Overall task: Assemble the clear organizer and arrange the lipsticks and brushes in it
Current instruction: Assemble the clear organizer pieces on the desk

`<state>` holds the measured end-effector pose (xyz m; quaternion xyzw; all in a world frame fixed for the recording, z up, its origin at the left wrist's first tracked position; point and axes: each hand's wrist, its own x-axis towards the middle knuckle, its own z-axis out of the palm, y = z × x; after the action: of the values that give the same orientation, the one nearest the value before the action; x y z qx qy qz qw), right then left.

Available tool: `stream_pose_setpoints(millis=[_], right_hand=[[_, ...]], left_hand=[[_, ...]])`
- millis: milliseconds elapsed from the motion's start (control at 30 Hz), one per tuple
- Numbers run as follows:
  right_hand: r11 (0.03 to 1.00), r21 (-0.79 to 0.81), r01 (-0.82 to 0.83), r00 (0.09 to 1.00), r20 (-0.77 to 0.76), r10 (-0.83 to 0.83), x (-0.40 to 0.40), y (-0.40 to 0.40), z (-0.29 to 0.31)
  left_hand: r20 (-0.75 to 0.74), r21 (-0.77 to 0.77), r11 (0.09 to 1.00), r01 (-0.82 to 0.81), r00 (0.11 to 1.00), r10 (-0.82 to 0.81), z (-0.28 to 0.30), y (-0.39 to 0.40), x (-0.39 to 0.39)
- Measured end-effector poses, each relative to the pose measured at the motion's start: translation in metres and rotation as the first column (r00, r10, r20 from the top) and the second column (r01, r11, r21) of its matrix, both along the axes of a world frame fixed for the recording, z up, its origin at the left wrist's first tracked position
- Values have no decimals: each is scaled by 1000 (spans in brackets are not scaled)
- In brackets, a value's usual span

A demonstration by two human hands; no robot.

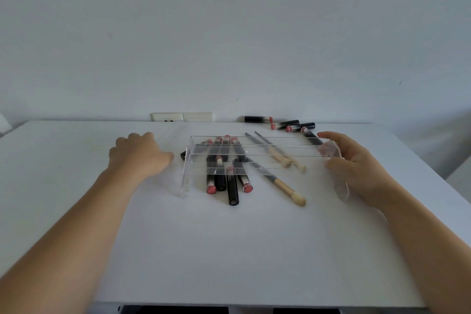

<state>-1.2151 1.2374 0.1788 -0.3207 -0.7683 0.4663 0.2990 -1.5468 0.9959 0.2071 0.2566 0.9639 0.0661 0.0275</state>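
Observation:
The clear organizer (254, 146) stands in the middle of the white table (229, 250), with thin clear bars running between two side panels. My right hand (356, 166) pinches the right side panel (340, 183) between thumb and fingers. My left hand (140, 155) hovers just left of the left side panel (186, 176), fingers loosely curled, holding nothing I can see. Several black lipsticks (233, 191) with pink ends lie under and behind the bars. Three brushes (283, 186) with pale bristles lie beside them.
Several more lipsticks (293, 125) lie at the table's back right, near the wall. A white wall socket (182, 117) sits behind the far edge. A faint clear piece (173, 132) seems to lie beyond my left hand.

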Motion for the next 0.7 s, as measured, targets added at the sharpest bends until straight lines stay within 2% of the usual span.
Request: stream_pose_setpoints(millis=[100, 200, 333, 400, 500, 600, 700], right_hand=[[1000, -4, 0, 1000, 1, 0, 1, -1, 0], [1000, -1, 1, 1000, -5, -1, 1, 1, -1], [1000, -15, 2, 1000, -10, -2, 0, 3, -2], [1000, -12, 1, 1000, -13, -2, 0, 3, -3], [1000, -9, -1, 1000, -15, 1, 0, 3, -4], [1000, -15, -10, 1000, -17, 10, 0, 4, -5], [997, -55, -57, 996, -69, 53, 1, 5, -5]], left_hand=[[14, 27, 999, -22, 1000, 22, -10, -4, -1], [4, 120, 993, -20, 1000, 20, -13, -7, -5], [7, 231, 972, 38, 999, -41, -5, -12, -10], [-32, 333, 935, 121, 993, -117, 4, -12, -9], [-132, 496, 774, 393, 915, -380, 23, -6, 15], [-186, 493, 580, 648, 730, -657, 33, 9, 61], [-161, 483, 483, 731, 616, -771, 26, 21, 94]])
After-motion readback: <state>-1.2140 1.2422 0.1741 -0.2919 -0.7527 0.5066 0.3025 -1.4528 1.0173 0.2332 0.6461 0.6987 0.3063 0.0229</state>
